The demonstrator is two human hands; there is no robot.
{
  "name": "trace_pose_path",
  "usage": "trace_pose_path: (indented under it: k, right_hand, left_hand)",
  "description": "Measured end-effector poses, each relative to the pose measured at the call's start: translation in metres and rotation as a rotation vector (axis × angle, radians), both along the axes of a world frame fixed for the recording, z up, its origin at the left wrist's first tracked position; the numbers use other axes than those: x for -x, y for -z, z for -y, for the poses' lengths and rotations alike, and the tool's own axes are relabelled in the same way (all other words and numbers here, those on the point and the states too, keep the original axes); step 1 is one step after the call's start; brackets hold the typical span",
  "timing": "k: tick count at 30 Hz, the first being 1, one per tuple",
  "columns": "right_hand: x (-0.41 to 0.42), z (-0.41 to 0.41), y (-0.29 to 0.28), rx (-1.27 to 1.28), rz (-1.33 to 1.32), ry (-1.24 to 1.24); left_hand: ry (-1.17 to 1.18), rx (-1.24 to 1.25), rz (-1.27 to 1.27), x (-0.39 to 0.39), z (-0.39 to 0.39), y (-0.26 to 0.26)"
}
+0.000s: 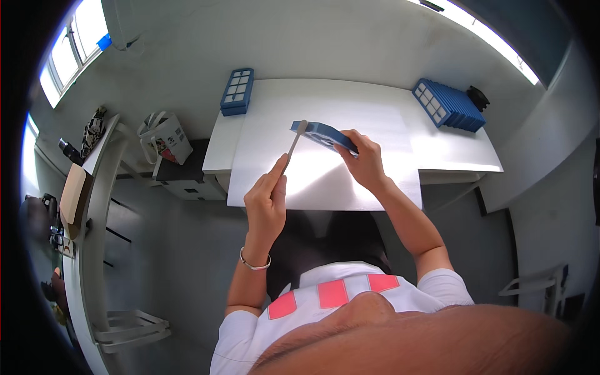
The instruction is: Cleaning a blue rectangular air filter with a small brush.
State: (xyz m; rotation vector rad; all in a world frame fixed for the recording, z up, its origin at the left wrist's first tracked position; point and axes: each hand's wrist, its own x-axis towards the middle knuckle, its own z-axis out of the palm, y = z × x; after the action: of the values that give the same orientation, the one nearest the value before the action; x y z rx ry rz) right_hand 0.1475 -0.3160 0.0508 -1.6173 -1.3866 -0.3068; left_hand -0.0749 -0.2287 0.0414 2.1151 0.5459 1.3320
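My left hand (268, 199) grips a thin brush-like tool (296, 142), its rounded grey head raised against the far left end of a blue filter frame. The blue frame (326, 136) is held tilted above the white table (262, 183) by my right hand (363, 157), fingers and thumb pinching its near right end. Openings show in the face turned towards me. I cannot tell whether the tool's head touches the frame or only overlaps it in view. A bracelet circles my left wrist.
Blue filter frames with white cells (237, 89) lie stacked at the table's back left. A row of several more (445, 105) stands at the back right, beside a black object (478, 98). A tote bag (168, 140) sits on a low cabinet (185, 176) to the left.
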Motion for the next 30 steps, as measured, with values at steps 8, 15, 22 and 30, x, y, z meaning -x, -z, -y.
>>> trace_pose_path:
  k: [8, 15, 22, 30]
  right_hand:
    - [0.022, 0.040, -0.010, -0.034, -0.175, -0.015]
    - [0.024, 0.088, -0.014, 0.083, -0.272, -0.045]
    - [0.018, 0.096, 0.011, -0.089, -0.341, -0.043]
    - [0.011, 0.101, 0.016, -0.136, -0.474, -0.106]
  left_hand:
    - [0.184, -0.118, -0.092, 0.001, 0.051, -0.016]
    - [0.269, -0.153, -0.117, -0.004, 0.071, -0.002]
    - [0.231, -0.141, -0.089, -0.006, 0.074, -0.001]
    - [0.325, 0.053, -0.036, -0.010, 0.059, 0.001]
